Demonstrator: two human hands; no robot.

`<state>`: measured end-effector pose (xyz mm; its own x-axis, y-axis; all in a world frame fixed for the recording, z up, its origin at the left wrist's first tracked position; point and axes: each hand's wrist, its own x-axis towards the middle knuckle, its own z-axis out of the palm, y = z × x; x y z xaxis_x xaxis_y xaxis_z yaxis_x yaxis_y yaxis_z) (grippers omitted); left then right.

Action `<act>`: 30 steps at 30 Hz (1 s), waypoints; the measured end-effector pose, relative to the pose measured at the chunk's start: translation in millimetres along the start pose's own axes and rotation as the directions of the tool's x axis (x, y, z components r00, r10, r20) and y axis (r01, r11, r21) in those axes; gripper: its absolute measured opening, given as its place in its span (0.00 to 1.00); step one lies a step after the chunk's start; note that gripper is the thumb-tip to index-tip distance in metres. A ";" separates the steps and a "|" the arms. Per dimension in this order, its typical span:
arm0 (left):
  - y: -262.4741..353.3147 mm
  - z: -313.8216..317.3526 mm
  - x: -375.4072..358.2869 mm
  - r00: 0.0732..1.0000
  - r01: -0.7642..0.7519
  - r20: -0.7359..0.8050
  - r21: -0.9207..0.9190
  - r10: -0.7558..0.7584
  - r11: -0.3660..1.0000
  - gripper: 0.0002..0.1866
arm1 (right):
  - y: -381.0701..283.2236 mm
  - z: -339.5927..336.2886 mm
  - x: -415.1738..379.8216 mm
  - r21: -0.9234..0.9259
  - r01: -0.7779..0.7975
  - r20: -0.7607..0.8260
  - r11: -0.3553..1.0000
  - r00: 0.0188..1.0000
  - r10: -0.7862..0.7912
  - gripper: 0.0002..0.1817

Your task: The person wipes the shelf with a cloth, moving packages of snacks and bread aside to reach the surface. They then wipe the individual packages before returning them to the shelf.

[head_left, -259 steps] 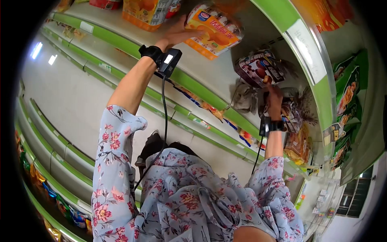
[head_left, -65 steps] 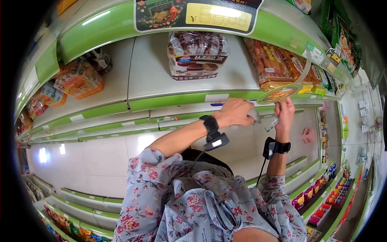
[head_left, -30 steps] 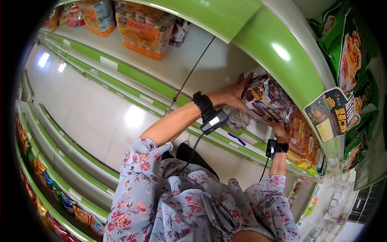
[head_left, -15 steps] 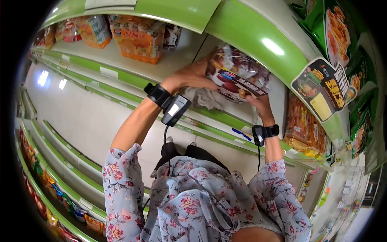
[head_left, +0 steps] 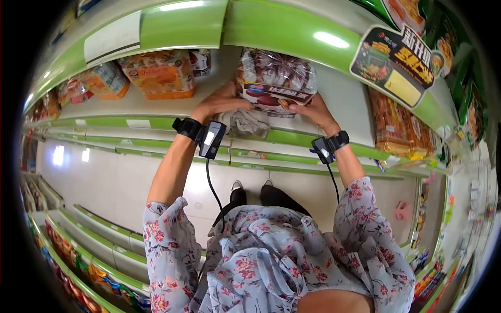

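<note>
A brown and white snack package [head_left: 276, 78] in clear wrap stands on the shelf, its printed front turned toward me. My left hand [head_left: 222, 100] grips its left side, thumb along the lower front edge. At its right side my right hand [head_left: 315, 113] holds the lower corner, thumb on the front. A crumpled grey cloth [head_left: 242, 124] lies at the shelf's front edge, just below the package and beside my left hand. Each wrist carries a black strap with a small device.
Orange snack packages [head_left: 159, 75] stand on the left of the same shelf [head_left: 344, 104], with bagged brown bread-like goods [head_left: 394, 125] on the right. A black promotional sign [head_left: 392, 65] hangs from the upper shelf edge. Another stocked shelf [head_left: 99, 229] runs behind me at the lower left.
The package has turned from a tilted position to nearly level with the shelf edge, both hands still on it. The whole view has rotated and shifted.
</note>
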<state>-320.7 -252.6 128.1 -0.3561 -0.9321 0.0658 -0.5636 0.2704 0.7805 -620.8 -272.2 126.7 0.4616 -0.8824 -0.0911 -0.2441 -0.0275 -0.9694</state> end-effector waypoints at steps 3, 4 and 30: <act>-21.2 8.8 7.0 0.994 0.062 0.096 -0.118 -0.051 0.991 0.42 | 0.3 0.3 -0.4 -0.033 0.049 -0.028 0.998 0.998 -0.049 0.52; -28.3 13.7 8.1 0.999 0.007 0.045 -0.111 -0.002 0.994 0.40 | -2.1 0.8 -1.8 -0.033 0.058 -0.030 0.998 0.998 -0.059 0.54; 79.1 104.1 -88.7 0.830 0.339 0.153 -0.903 -0.536 0.266 0.24 | 97.7 -106.8 -78.6 -0.457 0.093 -0.534 0.885 0.766 -0.357 0.13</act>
<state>-411.3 -123.5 119.3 -0.1078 -0.8818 -0.4592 0.4023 -0.4611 0.7910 -772.0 -255.7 63.4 -0.0146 -0.9174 0.3978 -0.5625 -0.3214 -0.7618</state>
